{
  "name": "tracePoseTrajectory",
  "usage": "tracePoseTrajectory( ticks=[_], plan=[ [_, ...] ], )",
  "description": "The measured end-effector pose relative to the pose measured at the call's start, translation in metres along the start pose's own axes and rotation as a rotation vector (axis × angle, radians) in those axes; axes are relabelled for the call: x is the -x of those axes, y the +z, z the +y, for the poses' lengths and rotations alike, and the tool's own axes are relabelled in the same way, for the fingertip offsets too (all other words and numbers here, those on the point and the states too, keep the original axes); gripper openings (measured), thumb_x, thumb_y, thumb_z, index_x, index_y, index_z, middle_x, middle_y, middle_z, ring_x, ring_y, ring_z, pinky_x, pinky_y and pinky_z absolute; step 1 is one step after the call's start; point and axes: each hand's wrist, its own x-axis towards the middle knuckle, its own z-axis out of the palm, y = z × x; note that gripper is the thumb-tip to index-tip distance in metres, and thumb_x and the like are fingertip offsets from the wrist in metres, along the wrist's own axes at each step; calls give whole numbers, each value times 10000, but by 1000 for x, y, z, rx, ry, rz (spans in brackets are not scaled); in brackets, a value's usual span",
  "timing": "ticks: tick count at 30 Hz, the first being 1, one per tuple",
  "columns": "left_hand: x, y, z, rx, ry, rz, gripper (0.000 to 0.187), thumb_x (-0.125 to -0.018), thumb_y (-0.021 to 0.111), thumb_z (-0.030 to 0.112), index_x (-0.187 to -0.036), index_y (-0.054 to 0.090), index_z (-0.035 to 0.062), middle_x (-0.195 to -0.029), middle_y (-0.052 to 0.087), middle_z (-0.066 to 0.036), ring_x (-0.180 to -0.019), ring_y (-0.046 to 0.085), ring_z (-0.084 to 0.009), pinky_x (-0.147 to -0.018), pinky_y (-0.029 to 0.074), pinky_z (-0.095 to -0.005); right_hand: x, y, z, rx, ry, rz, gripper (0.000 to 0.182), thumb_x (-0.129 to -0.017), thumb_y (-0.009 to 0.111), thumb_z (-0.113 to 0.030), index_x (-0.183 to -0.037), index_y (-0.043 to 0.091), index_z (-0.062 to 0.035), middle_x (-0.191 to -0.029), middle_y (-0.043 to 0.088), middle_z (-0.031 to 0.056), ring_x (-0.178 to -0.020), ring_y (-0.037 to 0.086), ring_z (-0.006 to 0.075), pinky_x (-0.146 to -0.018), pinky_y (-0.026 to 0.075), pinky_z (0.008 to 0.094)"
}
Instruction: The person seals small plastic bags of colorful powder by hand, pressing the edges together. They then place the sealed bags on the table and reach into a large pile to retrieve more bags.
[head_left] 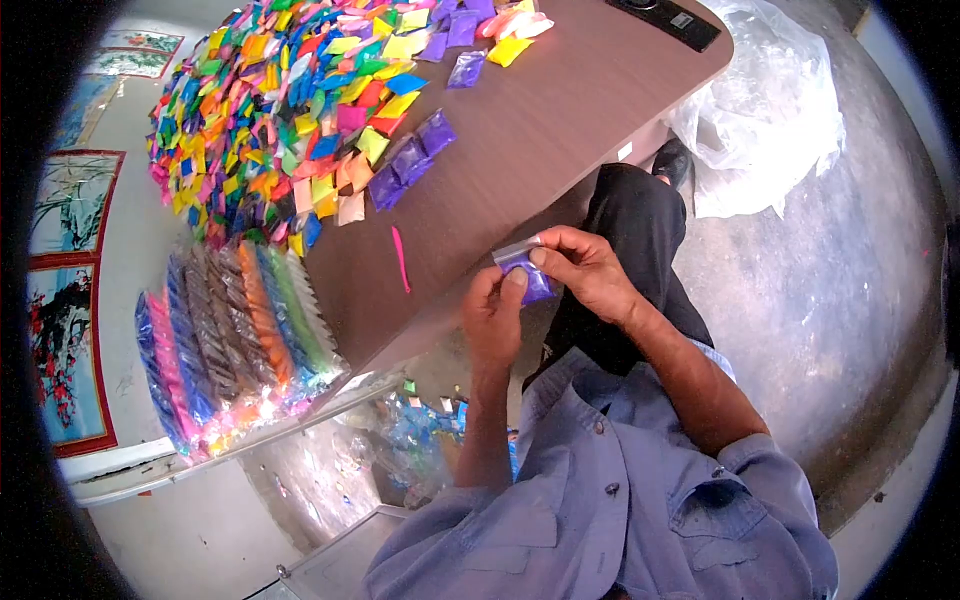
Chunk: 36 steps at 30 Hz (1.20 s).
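A small clear zip bag with purple contents [540, 287] is held over my lap, just off the table's near edge. My left hand [491, 318] pinches its left side between thumb and fingers. At the bag's top edge, my right hand [592, 278] has its thumb and fingertips closed on the plastic. Several purple packets [408, 166] lie on the brown table [530, 140], beyond my hands. A thin pink strip [401, 258] rests on the tabletop left of the bag. Farther off spreads a large heap of small packets in many colours [265, 110].
Clear-wrapped rows of coloured pieces [235, 330] sit at the table's left end. A big clear plastic sheet or bag [765, 110] lies on the floor to the right. A black flat object [672, 20] is at the table's far edge. More packets in plastic [405, 440] lie below the table.
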Motion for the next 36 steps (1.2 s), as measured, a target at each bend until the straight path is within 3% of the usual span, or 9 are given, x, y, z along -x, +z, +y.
tracePoseTrajectory(
  ticks=[5, 12, 21, 26, 36],
  plan=[
    [-3, -4, 2, -48, 21, 28, 193, -1016, 682, 182, -1074, 691, -2, -917, 664, 12, -816, 594, -60, -728, 488, -235, 0, 5, -4, 84, -35, -145, 170, -1015, 674, -132, -1127, 709, -10, -1014, 695, -12, -930, 628, 77, -852, 532, 283],
    [-1, 6, 13, -26, -125, -18, 232, -1019, 676, 237, -1069, 708, 12, -887, 714, -36, -737, 622, -92, -677, 508, -253, 0, -3, -4, 109, -8, -66, 177, -1022, 663, -128, -1145, 711, -11, -1028, 703, -1, -945, 637, 81, -859, 537, 279],
    [-4, 2, 9, -96, -41, -3, 219, -1023, 675, 217, -1083, 692, 6, -887, 709, -33, -752, 629, -77, -677, 510, -234, 0, 2, -9, 70, -4, -136, 216, -1039, 642, -144, -1215, 666, -21, -964, 685, -13, -890, 621, 61, -797, 528, 248],
    [-4, 9, 17, -46, -114, -16, 210, -1017, 682, 207, -1072, 692, 4, -876, 711, -34, -741, 630, -74, -667, 509, -233, -1, -3, 1, 7, 0, -56, 202, -1036, 641, -147, -1198, 672, -30, -953, 674, -19, -843, 610, 51, -706, 510, 233],
    [-3, 8, 13, -91, -46, -27, 185, -1017, 673, 182, -1030, 688, -2, -860, 705, -25, -744, 634, -77, -668, 511, -235, 0, -1, -8, 36, -13, -92, 205, -1019, 660, -134, -1193, 659, -26, -961, 669, -20, -859, 615, 62, -752, 519, 246]
  ],
)
